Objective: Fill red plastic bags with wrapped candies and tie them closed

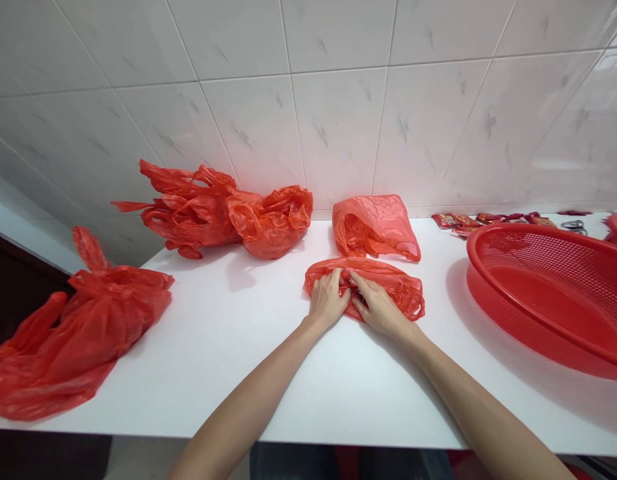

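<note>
A red plastic bag (403,288) lies flat on the white table (228,360), with its opening bunched between my hands. My left hand (329,297) presses on the bag's left part, its fingers bent and closed at the opening. On the right side, my right hand (377,303) has its fingers closed over small dark and red items whose kind I cannot make out. The two hands are close together, fingertips nearly meeting. Just behind them, a second red bag (381,220) lies by the tiled wall.
Two bunched red bags (193,213) (272,223) stand at the back left, and a large tied red bag (83,333) sits at the left edge. At the right are a red mesh basket (548,300), small red packets (463,221) and scissors (574,227).
</note>
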### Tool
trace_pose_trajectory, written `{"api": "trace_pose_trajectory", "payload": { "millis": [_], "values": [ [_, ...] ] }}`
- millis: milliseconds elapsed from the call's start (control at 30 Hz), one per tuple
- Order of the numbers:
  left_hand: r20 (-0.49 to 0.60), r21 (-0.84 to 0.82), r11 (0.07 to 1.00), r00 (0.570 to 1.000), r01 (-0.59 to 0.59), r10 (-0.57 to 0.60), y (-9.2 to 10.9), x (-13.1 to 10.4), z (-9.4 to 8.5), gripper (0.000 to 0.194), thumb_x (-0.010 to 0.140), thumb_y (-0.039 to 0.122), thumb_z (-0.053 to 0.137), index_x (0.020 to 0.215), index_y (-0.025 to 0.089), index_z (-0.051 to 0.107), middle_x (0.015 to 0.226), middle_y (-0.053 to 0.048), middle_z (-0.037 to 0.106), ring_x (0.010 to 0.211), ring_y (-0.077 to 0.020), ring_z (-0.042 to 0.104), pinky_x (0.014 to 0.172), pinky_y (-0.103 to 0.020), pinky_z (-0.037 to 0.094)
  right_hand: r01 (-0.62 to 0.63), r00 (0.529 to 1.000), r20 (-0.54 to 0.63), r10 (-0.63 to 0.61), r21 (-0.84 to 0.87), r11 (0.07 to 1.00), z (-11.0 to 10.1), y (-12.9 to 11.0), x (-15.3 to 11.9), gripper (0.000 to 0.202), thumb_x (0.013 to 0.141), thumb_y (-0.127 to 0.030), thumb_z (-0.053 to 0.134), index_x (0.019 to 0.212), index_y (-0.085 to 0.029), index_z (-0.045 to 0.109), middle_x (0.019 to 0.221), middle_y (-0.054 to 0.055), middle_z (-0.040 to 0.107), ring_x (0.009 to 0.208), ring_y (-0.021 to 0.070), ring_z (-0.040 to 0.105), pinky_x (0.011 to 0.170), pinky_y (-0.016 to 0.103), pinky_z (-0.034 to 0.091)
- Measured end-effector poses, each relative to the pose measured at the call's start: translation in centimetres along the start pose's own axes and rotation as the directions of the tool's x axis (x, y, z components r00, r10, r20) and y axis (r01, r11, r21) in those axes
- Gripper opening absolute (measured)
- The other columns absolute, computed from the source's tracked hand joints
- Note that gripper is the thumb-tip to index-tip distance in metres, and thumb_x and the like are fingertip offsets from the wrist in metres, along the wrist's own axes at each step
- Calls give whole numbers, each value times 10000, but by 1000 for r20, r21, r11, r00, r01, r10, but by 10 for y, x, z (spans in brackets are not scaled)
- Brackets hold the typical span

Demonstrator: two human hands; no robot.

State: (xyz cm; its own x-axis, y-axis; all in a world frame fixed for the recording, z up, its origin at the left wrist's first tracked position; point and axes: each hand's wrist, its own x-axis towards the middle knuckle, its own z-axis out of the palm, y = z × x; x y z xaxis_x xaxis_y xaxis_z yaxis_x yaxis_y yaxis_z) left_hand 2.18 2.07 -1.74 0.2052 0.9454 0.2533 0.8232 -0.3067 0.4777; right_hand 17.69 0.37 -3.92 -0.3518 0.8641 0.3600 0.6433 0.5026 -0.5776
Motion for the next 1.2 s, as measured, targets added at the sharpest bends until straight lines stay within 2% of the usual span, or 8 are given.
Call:
{"api": "trace_pose_trajectory", "payload": {
  "millis": [100, 267, 433, 567, 667, 833, 1000, 1200],
  "values": [
    [8, -14, 1000, 1000, 3, -3, 3, -2, -2, 407, 849, 117, 578, 1252, 173, 568, 1052, -85, 742, 1052, -303, 651, 951, -460, 421, -1, 1000, -28, 2, 53, 999, 3, 2, 1, 596, 864, -129, 491, 1455, -197, 449, 1321, 160, 638, 1202, 302, 607, 1037, 522, 465],
    [-72, -135, 991, 997, -23, 13, 4, -8, -3, 427, 846, 132, 622, 1266, 207, 601, 1074, -69, 757, 1088, -304, 635, 1024, -517, 369, -19, 992, -117, 49, 241, 970, -4, -4, 3, 600, 813, -140, 536, 1407, -215, 504, 1350, 124, 635, 1212, 284, 619, 1043, 497, 481],
    [-200, -419, 904, 980, -80, -6, 1, -12, -8, 253, 852, 196, 657, 1102, 202, 693, 1014, -62, 770, 1035, -255, 666, 957, -422, 471, -14, 969, -217, 116, 423, 906, -14, -29, 0, 427, 840, -218, 578, 1266, -218, 593, 1283, 108, 677, 1193, 262, 639, 983, 417, 531],
    [-298, -565, 810, 954, -158, -22, 2, -18, -19, 159, 915, 290, 597, 953, 198, 721, 975, -59, 765, 931, -214, 687, 869, -352, 517, -46, 920, -290, 262, 584, 810, -22, -47, -3, 306, 866, -349, 632, 1141, -215, 609, 1140, 100, 704, 975, 238, 698, 866, 395, 568],
    [-266, -712, 687, 962, -146, -70, 8, -24, -27, 201, 916, 361, 602, 929, 184, 696, 857, -36, 735, 736, -168, 679, 724, -296, 541, -87, 895, -253, 368, 709, 700, -29, -54, -4, 304, 864, -464, 659, 1028, -211, 620, 929, 52, 700, 747, 190, 677, 719, 341, 568],
    [-137, -877, 473, 987, -82, -83, 21, -29, -37, 281, 842, 444, 693, 845, 163, 683, 700, 0, 669, 557, -115, 604, 589, -245, 525, -158, 924, -69, 375, 827, 540, -40, -59, -4, 427, 867, -589, 637, 716, -196, 567, 621, -15, 599, 535, 130, 573, 586, 277, 506],
    [-45, -931, 364, 993, -2, -107, 26, -31, -43, 338, 778, 482, 755, 796, 152, 682, 624, 1, 660, 505, -107, 583, 549, -244, 514, -128, 959, -32, 283, 839, 528, -45, -64, -5, 361, 818, -518, 740, 752, -186, 618, 637, -20, 622, 576, 120, 584, 615, 255, 506],
    [36, -962, 266, 997, 53, -70, 24, -34, -46, 325, 772, 457, 767, 788, 143, 684, 674, -33, 707, 541, -124, 622, 557, -247, 521, -119, 963, -26, 270, 853, 508, -46, -64, -8, 333, 854, -474, 723, 734, -187, 603, 631, -13, 642, 569, 116, 591, 609, 251, 512]
  ]
}}
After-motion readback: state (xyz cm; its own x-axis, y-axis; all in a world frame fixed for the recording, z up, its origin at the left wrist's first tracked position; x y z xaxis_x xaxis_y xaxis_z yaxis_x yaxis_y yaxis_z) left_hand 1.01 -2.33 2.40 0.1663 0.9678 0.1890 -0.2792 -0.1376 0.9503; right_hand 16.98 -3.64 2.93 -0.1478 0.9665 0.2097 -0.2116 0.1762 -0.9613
